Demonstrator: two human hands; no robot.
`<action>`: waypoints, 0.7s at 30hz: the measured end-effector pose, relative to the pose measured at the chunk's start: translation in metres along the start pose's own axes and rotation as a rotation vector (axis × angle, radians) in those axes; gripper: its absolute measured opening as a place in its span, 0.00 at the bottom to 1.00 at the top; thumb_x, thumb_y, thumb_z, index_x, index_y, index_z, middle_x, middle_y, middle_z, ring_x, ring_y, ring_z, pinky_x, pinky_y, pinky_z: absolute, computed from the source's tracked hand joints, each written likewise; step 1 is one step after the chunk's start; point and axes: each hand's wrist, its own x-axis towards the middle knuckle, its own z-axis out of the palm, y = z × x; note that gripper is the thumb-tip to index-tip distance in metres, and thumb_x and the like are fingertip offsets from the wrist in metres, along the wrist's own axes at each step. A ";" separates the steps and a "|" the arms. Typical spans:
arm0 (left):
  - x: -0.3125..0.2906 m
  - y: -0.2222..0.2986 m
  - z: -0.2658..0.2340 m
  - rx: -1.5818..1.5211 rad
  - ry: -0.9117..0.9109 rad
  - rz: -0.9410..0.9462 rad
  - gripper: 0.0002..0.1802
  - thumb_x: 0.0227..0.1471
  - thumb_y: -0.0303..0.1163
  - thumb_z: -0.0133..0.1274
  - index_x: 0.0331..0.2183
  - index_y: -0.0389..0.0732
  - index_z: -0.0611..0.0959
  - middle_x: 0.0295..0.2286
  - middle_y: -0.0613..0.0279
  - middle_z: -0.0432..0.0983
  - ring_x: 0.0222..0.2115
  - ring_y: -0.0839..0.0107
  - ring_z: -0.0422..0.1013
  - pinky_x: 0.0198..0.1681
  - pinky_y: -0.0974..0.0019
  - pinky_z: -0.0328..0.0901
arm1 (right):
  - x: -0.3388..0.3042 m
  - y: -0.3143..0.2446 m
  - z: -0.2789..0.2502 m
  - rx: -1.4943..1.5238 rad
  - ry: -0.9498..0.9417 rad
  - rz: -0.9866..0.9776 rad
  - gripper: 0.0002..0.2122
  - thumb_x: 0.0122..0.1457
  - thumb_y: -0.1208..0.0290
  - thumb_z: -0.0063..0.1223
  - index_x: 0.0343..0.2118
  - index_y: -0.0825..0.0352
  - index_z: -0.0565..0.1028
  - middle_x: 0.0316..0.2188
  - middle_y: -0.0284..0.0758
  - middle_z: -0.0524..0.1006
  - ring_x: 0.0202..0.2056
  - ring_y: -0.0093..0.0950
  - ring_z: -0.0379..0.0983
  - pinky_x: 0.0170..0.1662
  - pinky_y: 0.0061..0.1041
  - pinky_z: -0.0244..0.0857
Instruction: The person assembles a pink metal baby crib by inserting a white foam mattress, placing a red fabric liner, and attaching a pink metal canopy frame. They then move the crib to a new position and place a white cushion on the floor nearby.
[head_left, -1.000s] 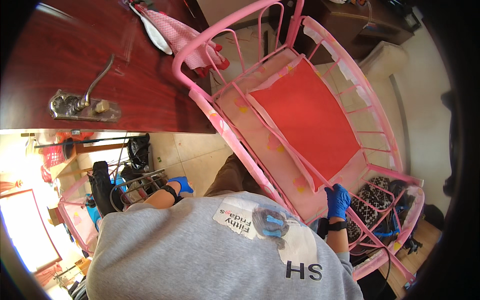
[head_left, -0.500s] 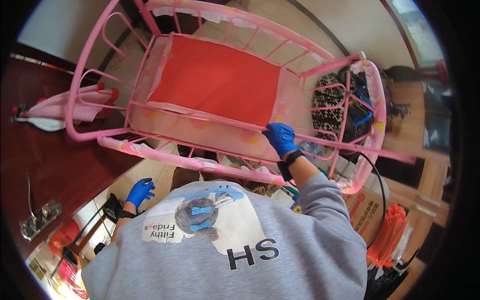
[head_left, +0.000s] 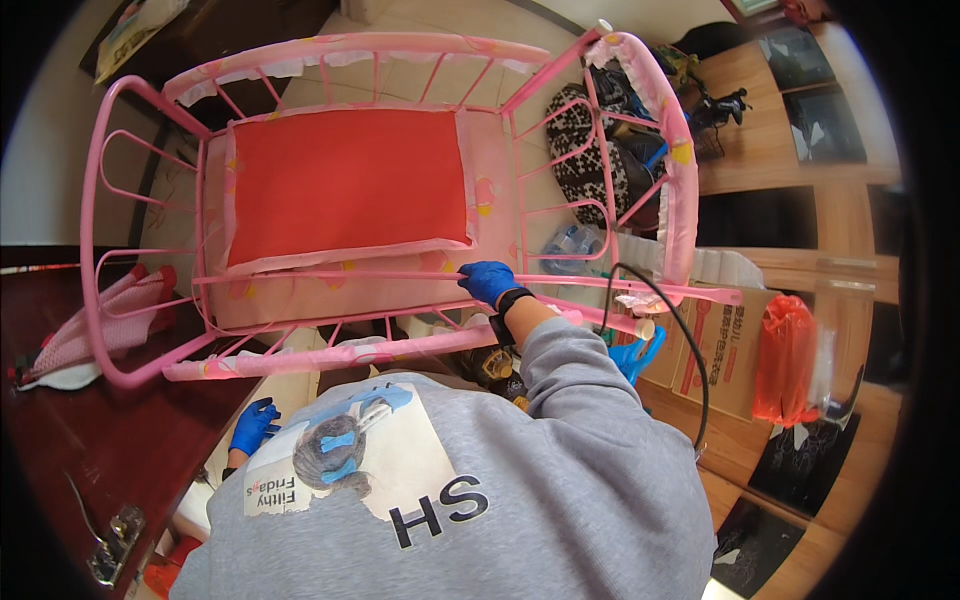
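Note:
A pink metal baby crib point(head_left: 388, 345) with a patterned padded rim stands in front of me. A red sheet with a pink border point(head_left: 350, 185) lies on its base. My right hand point(head_left: 488, 282), in a blue glove, is closed around a long pink rod point(head_left: 380, 275). The rod crosses the near side of the crib, and its right tip reaches past the crib's end. My left hand point(head_left: 255, 425), also blue-gloved, hangs low by my left side, fingers somewhat apart, holding nothing visible.
A dark red table point(head_left: 120, 440) stands on the left, with a pink-and-white mesh item point(head_left: 105, 315) on it. On the right are a cardboard box point(head_left: 720, 345), an orange-red plastic bag point(head_left: 785, 360) and a black-and-white patterned bundle point(head_left: 572, 150). A black cable point(head_left: 690, 345) loops beside my right arm.
The view has shifted, so the crib appears further left and straighter. My right hand keeps its grip on the pink rod, which now lies more level. My left hand stays low at my side.

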 end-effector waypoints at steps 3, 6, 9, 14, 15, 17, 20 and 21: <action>0.005 0.000 -0.003 0.060 -0.018 0.030 0.26 0.54 0.37 0.51 0.52 0.38 0.67 0.35 0.54 0.76 0.26 0.70 0.73 0.29 0.68 0.67 | -0.007 -0.001 0.012 0.014 0.082 -0.012 0.11 0.51 0.56 0.50 0.34 0.53 0.78 0.29 0.33 0.79 0.35 0.35 0.75 0.37 0.36 0.66; 0.012 -0.005 -0.010 0.119 -0.028 0.060 0.26 0.54 0.37 0.50 0.52 0.35 0.67 0.33 0.54 0.77 0.27 0.72 0.73 0.31 0.70 0.67 | -0.008 -0.001 0.010 0.072 0.252 -0.069 0.13 0.47 0.53 0.54 0.31 0.55 0.78 0.27 0.34 0.78 0.33 0.34 0.75 0.38 0.35 0.65; 0.021 -0.009 -0.017 0.159 -0.038 0.106 0.26 0.54 0.36 0.50 0.52 0.34 0.67 0.33 0.54 0.78 0.30 0.71 0.73 0.33 0.70 0.66 | -0.010 0.000 0.003 -0.008 0.354 -0.020 0.13 0.46 0.52 0.55 0.29 0.55 0.78 0.25 0.34 0.78 0.32 0.35 0.76 0.38 0.34 0.65; 0.026 0.001 -0.022 0.100 -0.073 0.126 0.26 0.54 0.37 0.50 0.51 0.33 0.68 0.35 0.52 0.77 0.34 0.67 0.74 0.35 0.67 0.68 | -0.021 0.004 0.025 0.107 -0.001 0.089 0.16 0.52 0.50 0.49 0.33 0.57 0.78 0.28 0.40 0.78 0.34 0.39 0.75 0.36 0.38 0.67; 0.023 0.004 -0.021 0.088 -0.037 0.065 0.26 0.54 0.37 0.50 0.51 0.33 0.68 0.35 0.51 0.76 0.34 0.67 0.74 0.35 0.67 0.68 | -0.025 0.007 0.034 0.118 -0.016 0.108 0.16 0.52 0.50 0.49 0.33 0.57 0.77 0.29 0.40 0.78 0.34 0.39 0.75 0.37 0.38 0.67; 0.016 0.011 -0.020 0.117 -0.094 0.148 0.24 0.54 0.38 0.49 0.50 0.37 0.70 0.35 0.56 0.75 0.30 0.68 0.73 0.31 0.66 0.68 | -0.025 0.012 0.046 0.098 -0.114 0.142 0.16 0.51 0.50 0.50 0.35 0.57 0.78 0.30 0.41 0.78 0.34 0.40 0.74 0.37 0.38 0.67; 0.000 0.020 -0.013 0.111 -0.070 0.156 0.23 0.53 0.40 0.49 0.48 0.39 0.71 0.34 0.59 0.74 0.26 0.71 0.72 0.27 0.70 0.67 | -0.028 0.014 0.045 0.115 0.110 0.071 0.12 0.48 0.54 0.52 0.23 0.56 0.80 0.23 0.40 0.77 0.28 0.39 0.75 0.33 0.37 0.67; -0.003 0.025 -0.011 0.067 -0.097 0.137 0.24 0.53 0.41 0.49 0.49 0.39 0.71 0.34 0.60 0.74 0.26 0.72 0.72 0.27 0.70 0.67 | -0.035 0.016 0.040 0.184 0.146 0.042 0.13 0.47 0.52 0.53 0.26 0.56 0.80 0.24 0.40 0.78 0.29 0.39 0.75 0.33 0.36 0.67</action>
